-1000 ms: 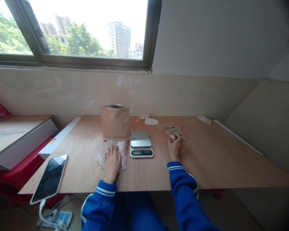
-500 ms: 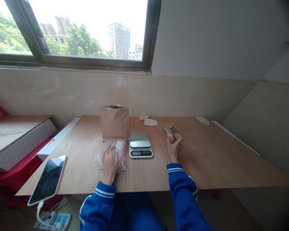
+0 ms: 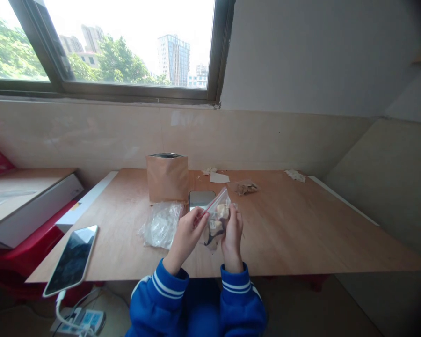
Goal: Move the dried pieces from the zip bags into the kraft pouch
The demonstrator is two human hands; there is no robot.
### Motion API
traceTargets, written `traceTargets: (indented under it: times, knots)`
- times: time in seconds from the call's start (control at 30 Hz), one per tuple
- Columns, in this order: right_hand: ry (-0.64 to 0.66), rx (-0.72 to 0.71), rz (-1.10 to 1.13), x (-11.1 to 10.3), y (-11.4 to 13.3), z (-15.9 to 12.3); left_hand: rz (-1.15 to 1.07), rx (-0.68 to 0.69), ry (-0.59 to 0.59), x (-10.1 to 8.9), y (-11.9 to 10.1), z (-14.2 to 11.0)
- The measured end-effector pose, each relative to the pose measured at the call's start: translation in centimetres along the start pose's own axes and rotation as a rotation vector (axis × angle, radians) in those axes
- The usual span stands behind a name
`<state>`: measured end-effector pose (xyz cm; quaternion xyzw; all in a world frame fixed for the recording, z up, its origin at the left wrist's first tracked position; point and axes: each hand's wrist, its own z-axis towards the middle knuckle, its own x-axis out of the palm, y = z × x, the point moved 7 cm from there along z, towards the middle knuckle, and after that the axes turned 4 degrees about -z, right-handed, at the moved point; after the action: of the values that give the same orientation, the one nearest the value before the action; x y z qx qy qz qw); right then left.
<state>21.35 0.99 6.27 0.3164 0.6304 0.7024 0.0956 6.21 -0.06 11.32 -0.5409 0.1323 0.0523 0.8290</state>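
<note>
Between my hands hangs a clear zip bag with pale, dark-edged dried pieces inside, tilted, over the front of the kitchen scale. My left hand pinches its red-lined top edge. The fingers of my right hand are closed on its right side. The bag and my hands hide most of the scale. A pile of clear plastic bags lies left of my left hand. Behind that pile stands a brown paper pouch, its top open. Another bag of dried pieces rests farther back on the right.
On the wooden table, a white card and crumbly scraps lie near the wall. More pale scraps are at the back right. A phone with a plugged-in cable overhangs the front left edge.
My right hand has come left and nearer with a bag of dried pieces from the back right. My left hand has left the plastic bag pile and now grips that bag's top.
</note>
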Motion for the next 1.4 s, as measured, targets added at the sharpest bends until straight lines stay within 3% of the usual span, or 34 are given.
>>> traceTargets:
  times: [0.13, 0.17, 0.33, 0.53, 0.77, 1.0, 1.4]
  knots:
    - [-0.136, -0.197, -0.2, -0.7, 1.1, -1.3, -0.215, -0.142, -0.042, 0.2, 1.2, -0.4]
    - [-0.113, -0.229, -0.246, -0.4, 1.4, -1.9, -0.255, -0.156, -0.06, 0.3, 1.3, -0.5]
    - [0.41, -0.208, -0.247, 3.7, 1.9, -4.6, -0.304, -0.105, -0.142, 0.4, 1.0, -1.0]
    - [0.545, -0.213, -0.225, 4.1, 1.6, -4.6, -0.243, -0.066, -0.192, -0.2, 1.4, -1.1]
    - [0.584, -0.223, -0.267, 3.9, 1.8, -4.8, -0.106, -0.038, -0.175, -0.3, 1.1, -0.9]
    - [0.604, -0.252, -0.303, 3.9, 2.1, -5.0, -0.105, -0.042, -0.155, -0.7, 1.0, -0.8]
    - [0.506, -0.227, -0.334, 3.0, 2.6, -4.7, -0.101, -0.068, -0.046, 0.0, 0.7, -0.9]
